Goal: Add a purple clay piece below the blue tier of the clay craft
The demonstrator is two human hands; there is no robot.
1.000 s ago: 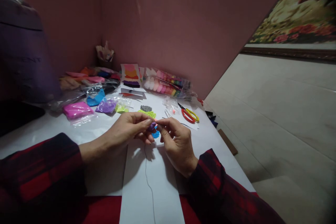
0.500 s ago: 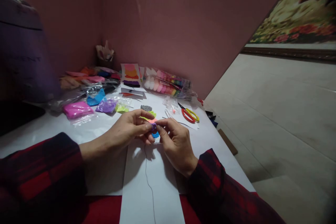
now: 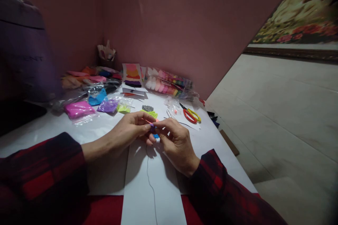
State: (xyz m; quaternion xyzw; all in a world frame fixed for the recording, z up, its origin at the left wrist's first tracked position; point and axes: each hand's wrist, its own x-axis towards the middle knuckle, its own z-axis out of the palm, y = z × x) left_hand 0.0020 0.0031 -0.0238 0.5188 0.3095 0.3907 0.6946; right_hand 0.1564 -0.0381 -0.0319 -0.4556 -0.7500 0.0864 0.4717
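Pinching purple clay [image 3: 152, 127], the left hand [image 3: 130, 127] is holding it over the sheet [image 3: 138, 197], at six o'clock of the lime piece [image 3: 151, 114]; the right hand [image 3: 176, 142], grip unclear, is stretching its forefinger farther across than a half-second ago, suggesting shaping is continuing.

left sleeve [image 3: 44, 172]: at 8 o'clock; long, plaid, red blocks on near-black, fainter dark-red bands between
left cuff [image 3: 80, 165]: dark, wide, loose at wrist
left hand [image 3: 134, 128]: bare, five fingers
right sleeve [image 3: 229, 186]: at 5 o'clock; same red/near-black plaid, lower part lost in shadow
right cuff [image 3: 204, 165]: dark, loose, red check just behind edge
right hand [image 3: 176, 139]: bare
fabric: looks soft, creased; exact dark shade unclear, dim light
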